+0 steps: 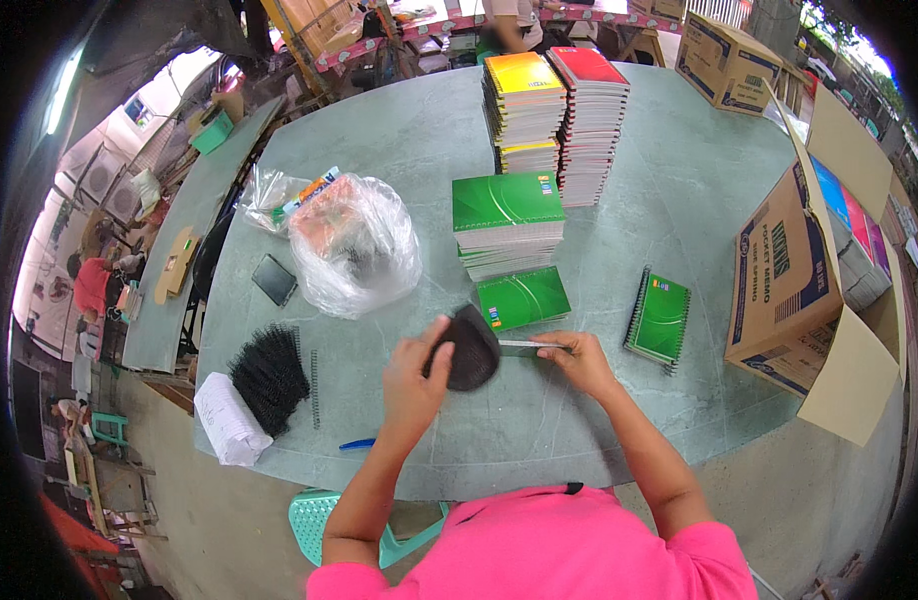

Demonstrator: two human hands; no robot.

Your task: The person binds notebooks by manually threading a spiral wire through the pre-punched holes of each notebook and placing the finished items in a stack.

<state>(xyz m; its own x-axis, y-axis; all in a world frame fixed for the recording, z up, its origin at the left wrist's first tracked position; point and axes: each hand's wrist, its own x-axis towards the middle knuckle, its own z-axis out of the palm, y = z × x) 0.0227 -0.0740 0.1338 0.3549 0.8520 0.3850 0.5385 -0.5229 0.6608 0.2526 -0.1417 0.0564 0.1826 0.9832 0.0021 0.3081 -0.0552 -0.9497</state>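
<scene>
Over the front middle of the table, the fingers of my left hand [415, 366] curve round the left side of a dark, rounded thing [471, 352]; its kind is unclear. To its right, my right hand [581, 362] pinches a thin, pale, flat piece [524, 344], seen edge-on, whose left end meets the dark thing. Just beyond lies a green spiral notebook [525, 298], in front of a stack of green notebooks [509, 205]. Another green spiral notebook [659, 316] lies to the right of my right hand.
Yellow [525, 75] and red notebook stacks [589, 70] rise behind. Leftward are a clear plastic bag [369, 270], a dark phone-like slab [275, 280], black spiral coils [267, 372], a white paper-wrapped bundle [229, 420] and a blue pen-like object [358, 444]. An open carton [784, 265] stands right.
</scene>
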